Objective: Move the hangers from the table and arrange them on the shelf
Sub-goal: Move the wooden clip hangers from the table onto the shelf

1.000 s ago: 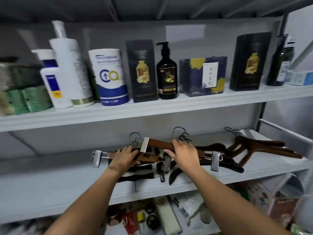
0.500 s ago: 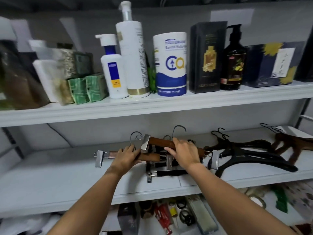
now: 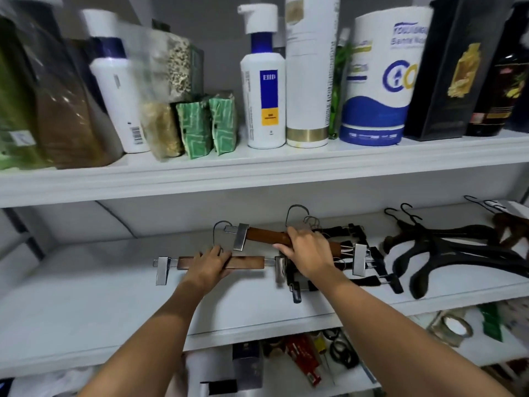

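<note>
Two brown wooden clip hangers with metal clips are over the white middle shelf (image 3: pixel 86 293). My left hand (image 3: pixel 207 266) grips the nearer clip hanger (image 3: pixel 247 262) around its bar. My right hand (image 3: pixel 307 253) grips the farther clip hanger (image 3: pixel 264 234), which is held a little higher and to the right. Under and behind my right hand lie black clip hangers (image 3: pixel 380 277) in a pile. Black coat hangers (image 3: pixel 458 253) lie to the right on the same shelf, and brown coat hangers (image 3: pixel 512 227) at the far right edge.
The upper shelf (image 3: pixel 257 173) holds white pump bottles (image 3: pixel 263 81), green packets (image 3: pixel 206 124), a paper roll (image 3: pixel 378 81) and dark boxes (image 3: pixel 449 67). The left half of the middle shelf is bare. The bottom shelf holds small items and a tape roll (image 3: pixel 455 328).
The view has swung left and closer, so the coat hangers now sit farther right. Both hands have carried the two clip hangers left of the pile, still gripping them.
</note>
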A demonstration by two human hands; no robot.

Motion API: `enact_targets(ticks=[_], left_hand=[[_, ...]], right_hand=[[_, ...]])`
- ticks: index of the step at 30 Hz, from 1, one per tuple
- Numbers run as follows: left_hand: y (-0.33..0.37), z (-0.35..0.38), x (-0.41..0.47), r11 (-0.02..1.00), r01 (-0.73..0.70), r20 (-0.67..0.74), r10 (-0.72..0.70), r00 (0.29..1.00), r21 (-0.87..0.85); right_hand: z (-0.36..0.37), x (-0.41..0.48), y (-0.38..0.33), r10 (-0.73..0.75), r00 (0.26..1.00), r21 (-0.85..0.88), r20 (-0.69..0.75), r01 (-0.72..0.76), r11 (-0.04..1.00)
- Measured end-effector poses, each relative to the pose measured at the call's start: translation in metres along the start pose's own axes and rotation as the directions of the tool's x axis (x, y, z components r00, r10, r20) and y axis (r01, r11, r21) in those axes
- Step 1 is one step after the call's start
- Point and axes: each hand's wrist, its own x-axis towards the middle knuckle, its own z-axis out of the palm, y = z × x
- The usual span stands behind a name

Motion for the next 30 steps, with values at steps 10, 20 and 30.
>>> enact_targets(ticks=[10, 20, 30], left_hand=[[-0.011, 0.028, 0.038, 1.0, -0.014, 0.081, 0.015, 0.997, -0.005], [-0.027, 0.045, 0.071, 1.0, 0.009, 0.107, -0.008, 0.994, -0.008], [-0.04, 0.08, 0.107, 0.998, 0.033, 0.11, -0.027, 0.994, -0.054]], right_hand=[[0.038, 0.037, 0.003, -0.007, 1.0, 0.064, 0.002, 0.007, 0.998], [0.079, 0.075, 0.006, -0.097, 0.988, 0.072, -0.122, 0.106, 0.992], [0.108, 0.086, 0.004, -0.15, 0.978, 0.122, -0.145, 0.168, 0.978]])
